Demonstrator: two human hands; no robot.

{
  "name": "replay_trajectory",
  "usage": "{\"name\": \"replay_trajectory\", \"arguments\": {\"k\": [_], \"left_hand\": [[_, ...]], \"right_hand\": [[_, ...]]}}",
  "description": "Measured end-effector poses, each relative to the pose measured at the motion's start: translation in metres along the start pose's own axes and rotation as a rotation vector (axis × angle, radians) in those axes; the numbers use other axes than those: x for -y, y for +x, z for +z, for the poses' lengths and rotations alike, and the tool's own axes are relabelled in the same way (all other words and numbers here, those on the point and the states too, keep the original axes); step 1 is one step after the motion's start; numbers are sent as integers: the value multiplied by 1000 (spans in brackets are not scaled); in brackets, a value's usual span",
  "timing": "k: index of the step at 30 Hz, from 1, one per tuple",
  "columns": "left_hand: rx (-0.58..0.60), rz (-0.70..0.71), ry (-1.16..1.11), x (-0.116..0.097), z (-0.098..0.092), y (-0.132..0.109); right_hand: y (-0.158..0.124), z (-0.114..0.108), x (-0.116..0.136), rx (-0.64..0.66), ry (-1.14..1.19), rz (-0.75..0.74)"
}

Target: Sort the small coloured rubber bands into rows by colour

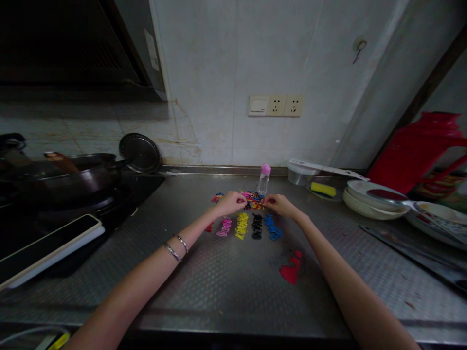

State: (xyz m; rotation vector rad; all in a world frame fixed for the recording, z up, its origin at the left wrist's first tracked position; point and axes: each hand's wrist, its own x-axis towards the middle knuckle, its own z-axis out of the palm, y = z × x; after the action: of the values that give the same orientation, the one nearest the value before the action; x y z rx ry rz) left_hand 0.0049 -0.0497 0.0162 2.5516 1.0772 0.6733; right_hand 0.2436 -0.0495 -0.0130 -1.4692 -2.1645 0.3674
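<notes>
A pile of small mixed-colour rubber bands (pixel 254 198) lies on the metal counter. At its left edge my left hand (pixel 230 204) has thumb and fingers pinched together; whatever is between them is too small to tell. My right hand (pixel 282 204) touches the pile's right edge, its fingertips also pinched on something I cannot make out. In front of the pile, bands lie sorted by colour: pink bands (pixel 224 226), yellow bands (pixel 241 226), black bands (pixel 257 226) and blue bands (pixel 272 227). Some red bands (pixel 209 227) are partly hidden by my left wrist.
Behind the pile stands a clear bottle with a pink cap (pixel 264 179). A red cut-out piece (pixel 292 268) lies near my right forearm. To the right are a yellow sponge (pixel 323 189), stacked bowls (pixel 372 206), a knife (pixel 412 255) and a red jug (pixel 416 150); a pan (pixel 69 177) sits left.
</notes>
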Motion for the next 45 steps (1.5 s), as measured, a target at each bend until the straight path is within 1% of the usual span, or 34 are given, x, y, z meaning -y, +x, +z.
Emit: {"name": "replay_trajectory", "arguments": {"k": [5, 10, 13, 17, 21, 24, 30, 36, 39, 41, 43, 45], "left_hand": [[-23, -110, -64, 27, -21, -12], [-58, -173, -61, 46, -30, -20], [-39, -195, -38, 53, -31, -21], [9, -215, 9, 60, -33, -22], [107, -181, 81, 60, -38, -26], [149, -185, 151, 57, -40, -29], [137, -230, 247, 53, -40, -31], [128, -224, 277, 56, -36, -32], [109, -206, 211, 57, -36, -31], [88, -197, 111, 51, -36, -27], [64, -177, 1, 40, -34, -21], [59, -145, -69, 24, -27, -14]], "right_hand": [[5, 9, 30, 17, 17, -94], [4, 13, 59, 48, 34, -196], [3, 17, 67, 76, 67, -222], [3, 21, 69, 131, 85, -225], [4, 15, 64, 104, 53, -209], [4, 10, 55, 57, 35, -165], [3, 4, 29, -10, 29, -70], [0, -3, 7, -21, 18, -4], [-2, -6, -2, -51, -11, 37], [-3, -7, -7, -56, -19, 55], [-4, -7, -9, -44, -12, 55], [-4, -6, -10, -28, -5, 50]]}}
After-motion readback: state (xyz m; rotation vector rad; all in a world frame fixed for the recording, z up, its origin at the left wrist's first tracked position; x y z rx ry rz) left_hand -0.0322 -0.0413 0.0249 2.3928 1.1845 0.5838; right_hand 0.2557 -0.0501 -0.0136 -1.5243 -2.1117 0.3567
